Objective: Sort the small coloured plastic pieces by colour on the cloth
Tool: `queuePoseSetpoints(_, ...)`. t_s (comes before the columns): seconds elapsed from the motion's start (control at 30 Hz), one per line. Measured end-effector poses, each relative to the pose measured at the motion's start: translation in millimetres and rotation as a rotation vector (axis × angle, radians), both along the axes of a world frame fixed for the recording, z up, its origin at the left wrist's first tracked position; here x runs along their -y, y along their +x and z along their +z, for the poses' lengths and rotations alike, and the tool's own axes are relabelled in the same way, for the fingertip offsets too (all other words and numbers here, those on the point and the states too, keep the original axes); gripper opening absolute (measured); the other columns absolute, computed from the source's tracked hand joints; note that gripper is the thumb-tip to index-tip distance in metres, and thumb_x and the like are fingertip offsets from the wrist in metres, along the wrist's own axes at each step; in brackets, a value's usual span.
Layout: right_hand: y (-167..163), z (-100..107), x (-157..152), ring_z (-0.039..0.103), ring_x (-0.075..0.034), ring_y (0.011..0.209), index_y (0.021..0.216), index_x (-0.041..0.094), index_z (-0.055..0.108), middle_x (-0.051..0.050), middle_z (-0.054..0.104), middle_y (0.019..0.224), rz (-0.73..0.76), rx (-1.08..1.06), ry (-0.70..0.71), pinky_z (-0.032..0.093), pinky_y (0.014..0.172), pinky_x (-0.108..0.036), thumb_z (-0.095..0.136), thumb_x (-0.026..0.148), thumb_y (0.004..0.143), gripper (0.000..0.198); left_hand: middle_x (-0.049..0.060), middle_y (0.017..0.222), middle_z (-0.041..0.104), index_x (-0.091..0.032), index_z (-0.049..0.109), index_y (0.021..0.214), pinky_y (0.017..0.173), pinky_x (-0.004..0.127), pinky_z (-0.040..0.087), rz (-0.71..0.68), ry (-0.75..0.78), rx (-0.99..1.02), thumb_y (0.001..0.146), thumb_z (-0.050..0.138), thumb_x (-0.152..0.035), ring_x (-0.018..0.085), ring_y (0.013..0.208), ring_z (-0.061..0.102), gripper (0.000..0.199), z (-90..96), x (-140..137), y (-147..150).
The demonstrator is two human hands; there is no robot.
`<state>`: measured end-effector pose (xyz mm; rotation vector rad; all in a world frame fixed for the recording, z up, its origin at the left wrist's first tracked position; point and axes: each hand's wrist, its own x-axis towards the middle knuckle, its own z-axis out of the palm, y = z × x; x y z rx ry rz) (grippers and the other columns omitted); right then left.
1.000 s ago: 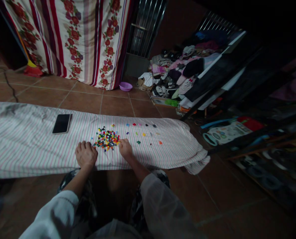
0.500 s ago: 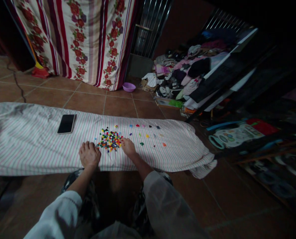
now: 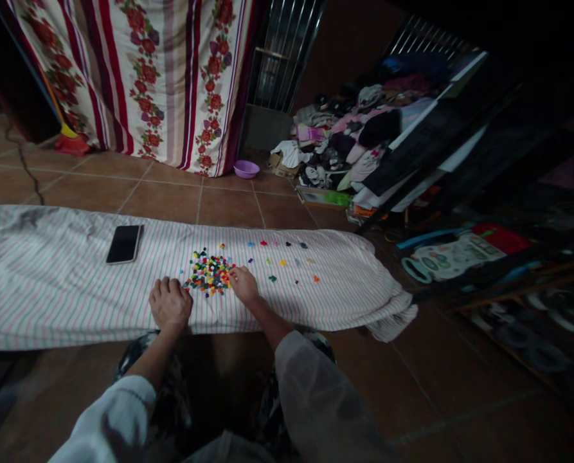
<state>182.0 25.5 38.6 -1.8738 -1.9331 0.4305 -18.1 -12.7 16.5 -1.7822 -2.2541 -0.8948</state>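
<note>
A pile of small multicoloured pieces [image 3: 208, 273] lies on the striped cloth [image 3: 89, 289] in front of me. My left hand [image 3: 171, 303] rests flat on the cloth at the pile's left edge, palm down and open. At the pile's right edge, my right hand [image 3: 244, 285] has its thumb and fingers pinched together. Whatever may be between those fingertips is too small to make out. Small groups sorted by colour sit to the right in rows, among them red pieces [image 3: 263, 243], yellow pieces [image 3: 283, 263], dark green pieces [image 3: 272, 278] and orange pieces [image 3: 316, 278].
A dark-screened phone [image 3: 124, 244] lies on the cloth, left of the pile. Beyond, on the tiled floor, are a purple basin [image 3: 246, 169], a red and yellow broom [image 3: 72, 141] and a heap of clothes [image 3: 349, 132]. A floral curtain [image 3: 171, 83] hangs behind.
The whole view has shifted slightly. My right hand stays at the pile's right edge, still pinched, and my left hand remains flat on the cloth.
</note>
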Motion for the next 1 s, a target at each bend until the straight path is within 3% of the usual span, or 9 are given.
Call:
queuePoseSetpoints(0.27, 16, -5, 8, 0.065, -0.015, 0.085, 0.098, 0.022, 0.063, -0.002, 0.069, 0.093, -0.105, -0.220, 0.136, 0.047, 0.080, -0.026, 0.050, 0.022, 0.088, 0.017, 0.018, 0.125, 0.058, -0.011, 0.062, 0.106, 0.105, 0.047, 0.032, -0.011, -0.010, 0.020, 0.087, 0.040, -0.026, 0.033, 0.128, 0.042, 0.032, -1.1, -1, -1)
queuePoseSetpoints(0.43, 44, -11, 23, 0.064, -0.016, 0.077, 0.092, 0.022, 0.062, -0.001, 0.068, 0.086, -0.156, -0.285, 0.236, 0.049, 0.074, -0.026, 0.050, 0.023, 0.082, 0.016, 0.017, 0.126, 0.058, -0.012, 0.062, 0.107, 0.106, 0.046, 0.031, -0.001, -0.005, 0.024, 0.088, 0.039, -0.026, 0.032, 0.129, 0.042, 0.033, -3.7, 0, 0)
queuePoseSetpoints(0.63, 85, -13, 41, 0.062, -0.018, 0.079, 0.087, 0.020, 0.063, -0.005, 0.066, 0.081, -0.218, -0.279, 0.385, 0.049, 0.078, -0.029, 0.046, 0.021, 0.078, 0.020, 0.017, 0.125, 0.058, -0.012, 0.062, 0.107, 0.105, 0.045, 0.032, 0.003, -0.020, -0.009, 0.089, 0.037, -0.027, 0.032, 0.128, 0.043, 0.034, -3.1, 0, -1)
queuePoseSetpoints(1.0, 165, -28, 62, 0.061, -0.021, 0.088, 0.088, 0.018, 0.066, -0.009, 0.069, 0.089, -0.493, -0.197, 0.389, 0.047, 0.085, -0.032, 0.042, 0.020, 0.077, 0.026, 0.016, 0.121, 0.059, -0.012, 0.062, 0.105, 0.101, 0.045, 0.034, 0.000, -0.032, -0.016, 0.089, 0.037, -0.027, 0.031, 0.124, 0.045, 0.033, 3.9, 2, 1)
